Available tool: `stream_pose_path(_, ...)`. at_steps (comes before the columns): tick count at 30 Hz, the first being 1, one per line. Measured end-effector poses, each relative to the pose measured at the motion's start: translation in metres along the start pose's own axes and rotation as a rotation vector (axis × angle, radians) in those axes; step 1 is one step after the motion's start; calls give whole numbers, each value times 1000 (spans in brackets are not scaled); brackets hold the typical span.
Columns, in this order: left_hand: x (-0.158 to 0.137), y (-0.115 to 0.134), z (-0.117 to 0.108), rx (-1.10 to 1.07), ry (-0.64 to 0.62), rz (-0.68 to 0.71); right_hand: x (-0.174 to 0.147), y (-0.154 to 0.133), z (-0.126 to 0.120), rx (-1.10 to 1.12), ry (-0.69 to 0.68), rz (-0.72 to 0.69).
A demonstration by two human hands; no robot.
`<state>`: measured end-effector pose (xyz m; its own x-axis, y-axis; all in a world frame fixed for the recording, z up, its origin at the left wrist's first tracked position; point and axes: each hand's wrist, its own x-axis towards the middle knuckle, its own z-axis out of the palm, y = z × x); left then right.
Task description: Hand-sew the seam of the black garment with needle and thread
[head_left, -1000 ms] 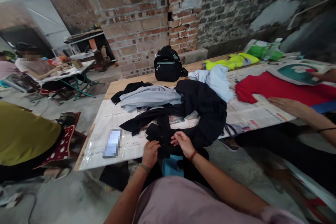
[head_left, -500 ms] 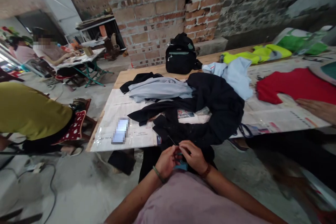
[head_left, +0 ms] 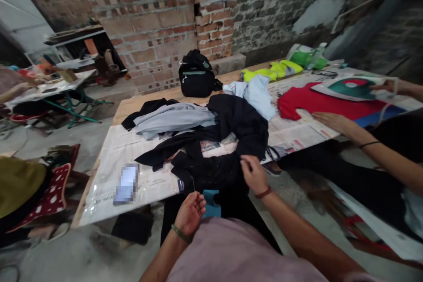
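Note:
My left hand point(head_left: 191, 212) is just off the table's front edge, palm turned up and fingers curled in. A thin pale thread point(head_left: 193, 183) runs from its fingertips to the dark garment point(head_left: 214, 169). My right hand point(head_left: 254, 175) is apart from it, by the garment's right side, thumb and fingers pinched together. Whatever those fingers hold is too small to make out. The garment lies bunched along the table edge, with a grey cloth point(head_left: 175, 116) behind it on the left.
A phone point(head_left: 126, 183) lies on the table's left part. Farther back are a black backpack point(head_left: 196, 75), a light blue cloth point(head_left: 254, 97) and a yellow vest point(head_left: 274, 70). On the right, a co-worker's hand point(head_left: 333, 122) rests by a red cloth point(head_left: 304, 101), beside an iron point(head_left: 352, 88).
My hands were together at the table edge. The right hand has moved away to the right, while the left stays by the edge. My view has turned right, bringing the iron into sight.

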<state>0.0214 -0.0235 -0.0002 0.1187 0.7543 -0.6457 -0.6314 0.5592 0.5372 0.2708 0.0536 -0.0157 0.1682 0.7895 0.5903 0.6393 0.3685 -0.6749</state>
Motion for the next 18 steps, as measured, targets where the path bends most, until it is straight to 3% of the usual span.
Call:
stream_pose_path(4, -1, -4, 2, 31, -9, -32, 46, 73, -33, -178, 198, 434)
stream_pose_path(7, -2, -8, 6, 34, -9, -31, 79, 98, -38, -226, 124, 673)
stream_pose_path(10, -4, -9, 8, 38, -19, -17, 115, 95, -27, -293, -16, 798)
stream_pose_path(13, -5, -9, 7, 42, -16, -11, 151, 78, -8, -311, -71, 883)
stream_pose_path(18, -1, -9, 3, 30, -7, -16, 197, 46, 35, -258, -46, 836)
